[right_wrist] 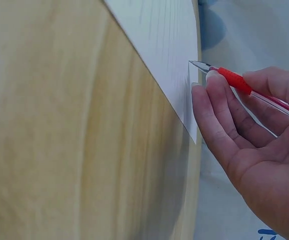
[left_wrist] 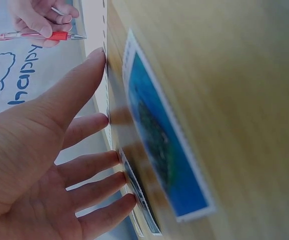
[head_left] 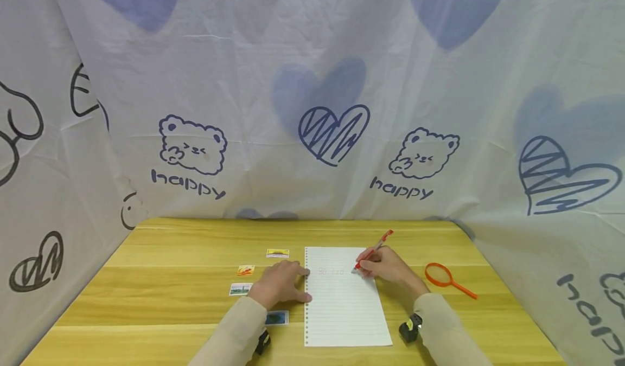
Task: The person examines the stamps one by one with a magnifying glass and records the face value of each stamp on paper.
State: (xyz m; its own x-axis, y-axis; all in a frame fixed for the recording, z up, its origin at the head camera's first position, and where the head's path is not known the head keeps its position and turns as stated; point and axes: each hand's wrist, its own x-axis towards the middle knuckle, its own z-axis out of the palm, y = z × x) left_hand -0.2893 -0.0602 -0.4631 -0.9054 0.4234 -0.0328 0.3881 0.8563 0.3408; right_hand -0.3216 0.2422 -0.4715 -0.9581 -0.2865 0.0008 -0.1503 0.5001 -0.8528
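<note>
A lined sheet of paper (head_left: 344, 312) with a punched left edge lies on the table; faint writing shows on an upper line. My right hand (head_left: 383, 264) pinches a red pen (head_left: 378, 245), its tip at the paper near the end of that writing. In the right wrist view the pen's red grip (right_wrist: 234, 80) sits between thumb and fingers. With fingers spread, my left hand (head_left: 279, 286) rests at the sheet's left edge, thumb and fingertips touching it. Beside that hand lies a blue stamp (left_wrist: 157, 135), with a green-and-white stamp (head_left: 240, 289) partly under the wrist side.
A red-orange stamp (head_left: 246, 270) and a yellow stamp (head_left: 278, 253) lie left of the paper. An orange magnifying glass (head_left: 439, 275) lies to the right. Printed cloth (head_left: 263, 192) hangs behind the wooden table (head_left: 161, 279).
</note>
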